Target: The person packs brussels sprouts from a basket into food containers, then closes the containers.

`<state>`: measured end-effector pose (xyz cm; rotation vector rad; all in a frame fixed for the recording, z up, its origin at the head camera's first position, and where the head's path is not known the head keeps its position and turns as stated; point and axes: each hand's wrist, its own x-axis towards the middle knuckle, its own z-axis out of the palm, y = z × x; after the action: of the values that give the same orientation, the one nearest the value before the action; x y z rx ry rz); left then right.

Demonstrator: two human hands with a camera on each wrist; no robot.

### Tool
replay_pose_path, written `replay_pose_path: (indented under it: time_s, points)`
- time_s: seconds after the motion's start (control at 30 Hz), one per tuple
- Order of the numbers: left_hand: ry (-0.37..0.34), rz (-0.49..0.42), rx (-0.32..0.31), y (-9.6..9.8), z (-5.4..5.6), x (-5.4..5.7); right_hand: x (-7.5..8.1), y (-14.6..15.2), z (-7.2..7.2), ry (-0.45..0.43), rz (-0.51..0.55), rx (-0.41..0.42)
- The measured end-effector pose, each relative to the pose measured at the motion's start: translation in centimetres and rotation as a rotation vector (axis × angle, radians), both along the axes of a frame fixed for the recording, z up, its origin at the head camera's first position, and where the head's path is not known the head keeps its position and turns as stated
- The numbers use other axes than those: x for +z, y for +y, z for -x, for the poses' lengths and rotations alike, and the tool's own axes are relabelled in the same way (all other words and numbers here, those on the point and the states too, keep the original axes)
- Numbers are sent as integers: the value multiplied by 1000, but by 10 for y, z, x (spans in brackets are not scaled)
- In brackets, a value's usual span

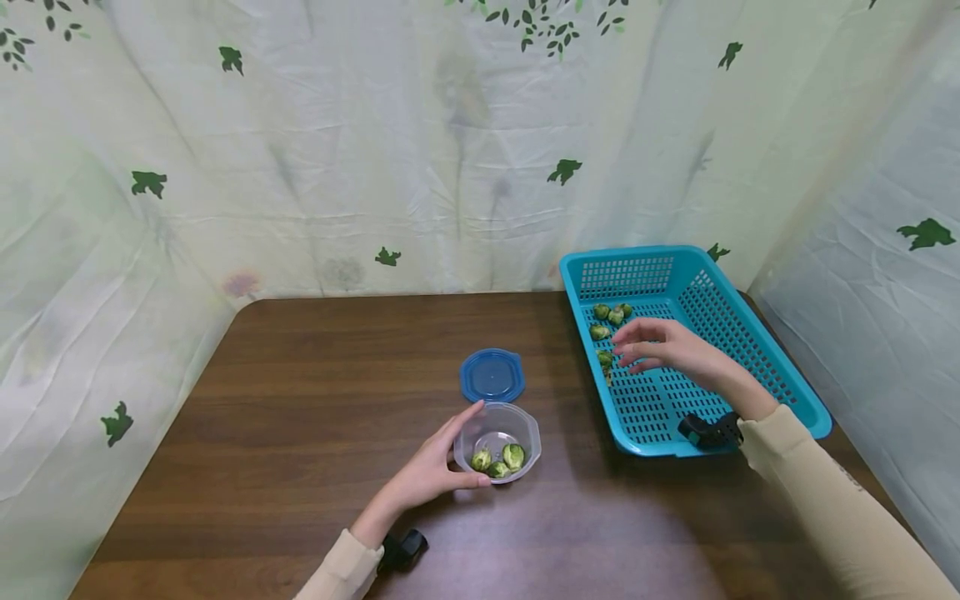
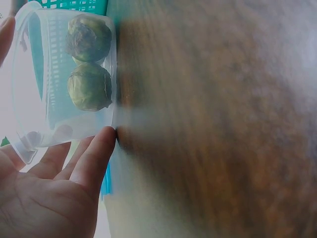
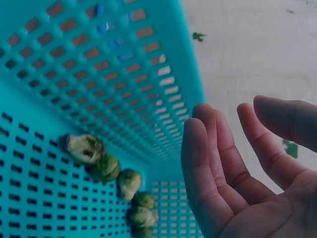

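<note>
Left fingers point(image 1: 470, 414) grasp a clear tub point(image 1: 521, 423) of sprouts point(image 1: 513, 456); right fingers point(image 3: 195, 163), loose and released, hover over the turquoise basket point(image 1: 727, 333).

Walled at far, left and right by pale sheeting point(image 1: 375, 142) — scattered with green leaf prints point(image 1: 564, 172) — around a brown wood-grain table point(image 1: 315, 392).

Brussels sprouts divided between container and basket.
Clear plastic container point(image 1: 501, 418) with angular rim: upright, uncovered, held at its side by the left hand point(image 1: 427, 467); three round green Brussels sprouts point(image 1: 513, 456) on its floor. Rectangular turquoise plastic basket point(image 1: 652, 421), perforated: upright, further green sprouts point(image 1: 616, 317) lining its left wall, beside the right hand's point(image 1: 686, 357) fingertips.
</note>
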<state>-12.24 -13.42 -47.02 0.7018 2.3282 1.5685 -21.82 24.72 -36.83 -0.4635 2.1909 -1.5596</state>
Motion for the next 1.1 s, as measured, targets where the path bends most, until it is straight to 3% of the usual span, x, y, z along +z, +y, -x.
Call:
replay_pose_path:
  time_s: [0.43, 0.93, 1.03, 1.1]
  points:
    - [-18, 7, 2, 0, 0, 0, -11, 10, 16, -62, -41, 24]
    - [-8, 6, -3, 1, 0, 0, -28, 8, 30, -108, -182, 115]
    - [0, -8, -7, 3, -4, 10, -30, 7, 32, -130, -193, 136]
    - [-1, -4, -3, 3, -4, 10, -32, 6, 33, -143, -203, 145]
